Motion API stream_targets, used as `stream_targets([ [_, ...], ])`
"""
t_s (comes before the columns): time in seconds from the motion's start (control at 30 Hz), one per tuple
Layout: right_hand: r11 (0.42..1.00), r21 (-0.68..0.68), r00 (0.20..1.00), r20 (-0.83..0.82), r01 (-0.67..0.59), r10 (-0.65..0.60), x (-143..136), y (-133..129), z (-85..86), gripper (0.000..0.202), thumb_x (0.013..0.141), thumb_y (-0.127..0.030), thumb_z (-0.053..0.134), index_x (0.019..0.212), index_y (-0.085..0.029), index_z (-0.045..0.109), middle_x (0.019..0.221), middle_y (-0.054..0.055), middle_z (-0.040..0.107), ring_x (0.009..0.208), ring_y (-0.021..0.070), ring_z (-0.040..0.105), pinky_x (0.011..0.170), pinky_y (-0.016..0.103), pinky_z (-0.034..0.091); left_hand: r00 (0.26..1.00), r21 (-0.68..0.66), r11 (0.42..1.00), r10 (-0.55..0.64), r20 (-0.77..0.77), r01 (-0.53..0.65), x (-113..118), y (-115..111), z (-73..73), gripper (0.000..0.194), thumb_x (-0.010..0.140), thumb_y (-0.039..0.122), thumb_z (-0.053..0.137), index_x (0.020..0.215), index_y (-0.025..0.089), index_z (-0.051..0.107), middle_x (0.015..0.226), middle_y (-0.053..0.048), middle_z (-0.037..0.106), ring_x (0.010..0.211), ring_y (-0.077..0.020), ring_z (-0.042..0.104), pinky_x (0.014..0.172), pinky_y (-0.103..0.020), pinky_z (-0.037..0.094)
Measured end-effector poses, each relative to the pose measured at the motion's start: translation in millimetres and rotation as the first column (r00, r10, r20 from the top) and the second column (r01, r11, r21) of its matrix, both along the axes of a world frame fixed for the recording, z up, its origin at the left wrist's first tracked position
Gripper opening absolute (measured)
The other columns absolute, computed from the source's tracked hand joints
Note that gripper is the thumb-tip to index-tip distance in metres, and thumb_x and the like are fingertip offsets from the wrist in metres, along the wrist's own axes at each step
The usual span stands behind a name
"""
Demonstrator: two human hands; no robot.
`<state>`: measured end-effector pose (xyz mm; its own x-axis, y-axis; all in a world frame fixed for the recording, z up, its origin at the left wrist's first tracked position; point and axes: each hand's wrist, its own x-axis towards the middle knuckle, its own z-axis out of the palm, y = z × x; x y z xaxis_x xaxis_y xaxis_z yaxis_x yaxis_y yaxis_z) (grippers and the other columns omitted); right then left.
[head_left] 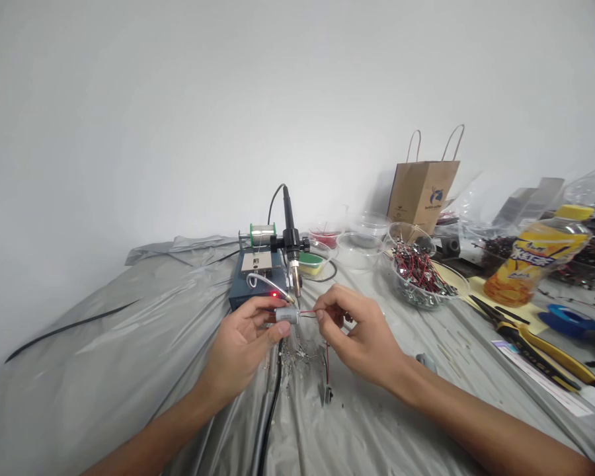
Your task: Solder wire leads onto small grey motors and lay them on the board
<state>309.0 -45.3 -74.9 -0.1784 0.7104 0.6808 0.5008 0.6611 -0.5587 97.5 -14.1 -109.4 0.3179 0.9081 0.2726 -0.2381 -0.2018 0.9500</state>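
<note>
Two hands hold a small motor under the soldering iron tip.
Left hand [242, 340] pinches the grey cylindrical motor [287, 315]; right hand [359, 330] pinches its thin red wire [308, 315], just below the soldering iron [291, 248].

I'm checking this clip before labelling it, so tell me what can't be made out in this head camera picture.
- Where the red wire meets the small motor: too small, partly covered by left hand fingers.
- Soldering iron tip: lost behind the motor and fingers.
- Right hand grip on the wire: fingertips hide it.
- Yellow bottle label: blurred.
- Yellow pliers: handle ends cut by the right edge.
</note>
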Motion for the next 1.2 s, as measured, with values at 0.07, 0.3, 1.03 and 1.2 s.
stream_targets([
  [0.07,1.0,-0.004,1.0,0.005,0.001,-0.001,0.2,0.0,-0.3,0.011,0.088,-0.009,0.055,0.084,-0.016,0.063,0.075,0.0,0.061,0.066,0.0103,0.054,0.059,0.022,0.043,1.0,-0.001,1.0,0.005,0.0,-0.005,0.0,0.3,0.0,0.035,0.086,0.031,0.085,0.112,0.017,0.067,0.107,-0.008,0.074,0.095,-0.0157,0.069,0.083,-0.022,0.058],
  [0.3,1.0,-0.002,1.0,0.002,0.005,-0.005,0.3,-0.5,-0.6,0.011,0.087,-0.008,0.055,0.083,-0.016,0.063,0.075,0.001,0.061,0.066,0.0104,0.054,0.059,0.022,0.042,1.0,0.005,1.0,0.0,-0.004,0.0,1.8,0.9,0.0,0.034,0.086,0.031,0.084,0.112,0.017,0.067,0.108,-0.008,0.073,0.097,-0.0162,0.069,0.084,-0.023,0.058],
  [1.03,1.0,0.0,1.0,0.005,0.006,-0.006,0.1,-0.1,1.8,0.011,0.086,-0.009,0.055,0.082,-0.016,0.062,0.074,0.001,0.061,0.065,0.0104,0.054,0.058,0.022,0.042,1.0,-0.006,1.0,0.007,-0.017,-0.007,-0.9,0.0,-0.8,0.034,0.088,0.033,0.083,0.111,0.018,0.065,0.104,-0.006,0.073,0.095,-0.0156,0.067,0.084,-0.024,0.057],
  [1.2,1.0,0.003,1.0,0.009,-0.001,0.001,0.9,1.9,-0.2,0.01,0.085,-0.008,0.056,0.082,-0.016,0.062,0.075,0.001,0.061,0.066,0.0105,0.053,0.059,0.022,0.042,0.999,-0.008,1.0,0.005,-0.037,-0.006,-2.2,-2.3,0.2,0.034,0.087,0.034,0.084,0.11,0.017,0.066,0.101,-0.006,0.072,0.088,-0.0138,0.067,0.08,-0.022,0.056],
])
